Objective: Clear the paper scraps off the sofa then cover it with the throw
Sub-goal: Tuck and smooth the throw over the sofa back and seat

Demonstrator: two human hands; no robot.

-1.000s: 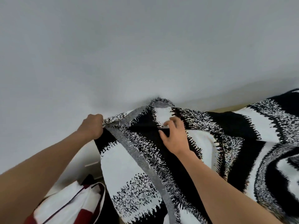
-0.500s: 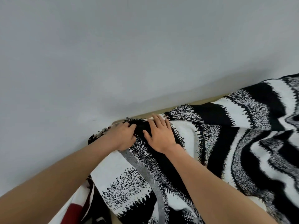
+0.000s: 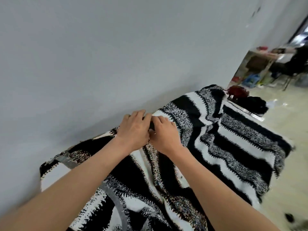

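A black, white and grey striped throw (image 3: 233,147) lies spread over the sofa, hiding it fully, and runs from the lower left to the far right along the wall. My left hand (image 3: 133,129) and my right hand (image 3: 164,132) sit side by side at the throw's top edge next to the wall. Both have their fingers curled into the fabric there, gripping it. A grey hem strip (image 3: 116,202) crosses the throw near the bottom. No paper scraps show.
A plain grey wall (image 3: 116,55) stands right behind the sofa. At the far right end sit a dark red object (image 3: 237,92) and a black item (image 3: 253,104). Beyond lie a pale floor (image 3: 291,164) and a cluttered area (image 3: 260,69).
My view has swung to the right along the sofa. Both hands moved right along the throw's top edge and now bunch the fabric together, the right hand no longer flat.
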